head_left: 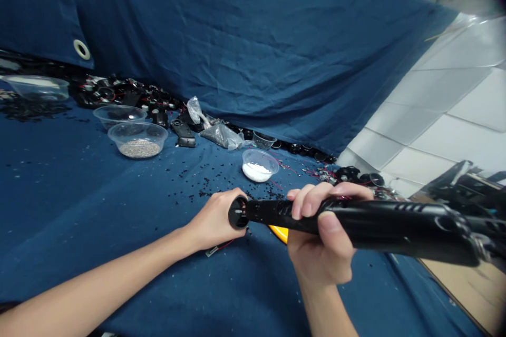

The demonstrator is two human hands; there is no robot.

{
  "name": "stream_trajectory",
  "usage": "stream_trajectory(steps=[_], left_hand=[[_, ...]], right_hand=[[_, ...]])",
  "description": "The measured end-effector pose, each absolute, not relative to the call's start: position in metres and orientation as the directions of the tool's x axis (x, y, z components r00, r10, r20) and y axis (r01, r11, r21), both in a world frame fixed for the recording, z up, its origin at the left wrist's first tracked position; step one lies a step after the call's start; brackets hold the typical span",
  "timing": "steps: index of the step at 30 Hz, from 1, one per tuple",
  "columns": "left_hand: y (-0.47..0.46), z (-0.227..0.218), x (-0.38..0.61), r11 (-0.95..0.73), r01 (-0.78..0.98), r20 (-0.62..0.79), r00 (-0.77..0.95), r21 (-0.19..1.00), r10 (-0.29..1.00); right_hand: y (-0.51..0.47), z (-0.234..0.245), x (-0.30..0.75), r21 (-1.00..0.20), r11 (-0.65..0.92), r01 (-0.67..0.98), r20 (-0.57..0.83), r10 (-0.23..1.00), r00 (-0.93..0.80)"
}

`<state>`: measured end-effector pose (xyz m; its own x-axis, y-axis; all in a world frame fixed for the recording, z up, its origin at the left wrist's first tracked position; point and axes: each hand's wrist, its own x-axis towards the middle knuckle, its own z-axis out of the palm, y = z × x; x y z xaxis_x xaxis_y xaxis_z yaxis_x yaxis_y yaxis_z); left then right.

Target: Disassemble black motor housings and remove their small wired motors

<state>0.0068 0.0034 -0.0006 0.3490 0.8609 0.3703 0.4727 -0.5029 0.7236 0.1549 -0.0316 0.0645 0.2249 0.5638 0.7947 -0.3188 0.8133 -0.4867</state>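
One black plastic tubular housing (356, 224), long and roughly level, held in two bare hands above a wrinkled blue cloth (237, 47). Left hand (215, 219): grip closed around the narrower end, just behind a round black cap (238, 212). Right hand (320, 229): grip clamped on the thicker middle, fingers (304, 201) curled over the top and thumb across the near side. Far end of the housing reaching toward the right edge of the view, blurred there.

Directly beneath the housing, between the hands, one curved yellow piece (279, 233), partly hidden. Just below the left hand, one small flat part with a red wire (217, 248).

Farther off on the cloth, five clear plastic bowls: one with brown granules (137, 148), one with white granules (256, 171), one small bowl (264, 140) near the back, one just behind the brown granules (118, 115), one large bowl (35, 88) at far left. Between them, one crumpled clear plastic bag (221, 134) and one black handle-shaped part (182, 134). Along the back, a long heap of black parts with red wires (118, 92). Loose black granules (205, 189) scattered across the cloth, thickest near the hands
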Motion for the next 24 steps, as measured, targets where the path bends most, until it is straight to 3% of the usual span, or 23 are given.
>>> stream_trajectory(steps=[6, 8, 11, 13, 15, 18, 21, 24], left_hand=[[0.013, 0.003, -0.007, -0.483, 0.632, 0.229, 0.443, 0.606, 0.867], [0.017, 0.006, -0.014, -0.457, 0.659, 0.177, 0.447, 0.597, 0.877], [0.024, 0.011, -0.025, -0.4, 0.616, 0.106, 0.457, 0.678, 0.883], [0.03, 0.014, -0.032, -0.335, 0.541, 0.048, 0.475, 0.771, 0.879], [0.036, 0.015, -0.039, -0.279, 0.497, -0.006, 0.497, 0.822, 0.868], [0.045, 0.012, -0.048, -0.267, 0.54, -0.03, 0.479, 0.798, 0.877], [0.046, 0.015, -0.052, -0.267, 0.604, 0.001, 0.403, 0.751, 0.915], [0.033, 0.031, -0.04, -0.364, 0.653, 0.166, 0.346, 0.665, 0.923]], right_hand=[[-0.037, 0.058, 0.158, -0.377, 0.924, -0.058, 0.919, 0.381, 0.103], [-0.038, 0.049, 0.161, -0.375, 0.925, 0.059, 0.927, 0.373, 0.041], [-0.036, 0.035, 0.166, -0.411, 0.903, 0.129, 0.911, 0.411, 0.023], [-0.031, 0.033, 0.169, -0.443, 0.886, 0.137, 0.895, 0.429, 0.122], [-0.024, 0.038, 0.171, -0.493, 0.863, 0.114, 0.844, 0.442, 0.303], [-0.012, 0.05, 0.177, -0.584, 0.81, -0.055, 0.67, 0.519, 0.531], [-0.004, 0.055, 0.183, -0.638, 0.718, -0.277, 0.45, 0.64, 0.623], [0.0, 0.052, 0.184, -0.656, 0.63, -0.415, 0.29, 0.719, 0.631]])
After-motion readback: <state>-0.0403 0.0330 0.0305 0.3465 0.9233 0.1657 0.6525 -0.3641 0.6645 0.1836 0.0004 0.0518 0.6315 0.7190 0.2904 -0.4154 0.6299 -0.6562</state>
